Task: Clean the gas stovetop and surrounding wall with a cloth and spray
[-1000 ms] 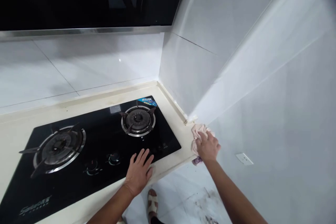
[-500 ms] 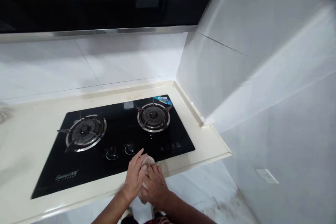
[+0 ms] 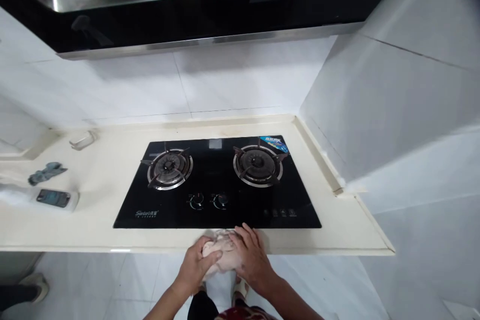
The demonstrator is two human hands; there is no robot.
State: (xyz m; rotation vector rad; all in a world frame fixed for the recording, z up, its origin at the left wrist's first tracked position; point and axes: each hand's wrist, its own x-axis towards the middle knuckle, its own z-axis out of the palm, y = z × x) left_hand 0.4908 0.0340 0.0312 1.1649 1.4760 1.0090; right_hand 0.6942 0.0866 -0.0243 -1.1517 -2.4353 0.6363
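A crumpled pale pinkish cloth is bunched between my two hands at the counter's front edge. My left hand grips its left side, with the thumb lying across it. My right hand holds the other side, fingers curved over the cloth and pointing toward the hob. Just beyond the hands lies the black glass gas hob, with two burners and two control knobs. The cloth's underside and parts of the fingers are hidden.
A dark range hood overhangs the back. On the cream counter at left are a grey-blue cloth, a white object with a dark panel and a clear bracket-like item. A tiled wall rises at right. Another person's shoe shows at lower left.
My view has swung left, bringing the counter's left end into sight. My hands, earlier close together around the cloth, are now farther apart, with more of the bunched cloth showing between them.
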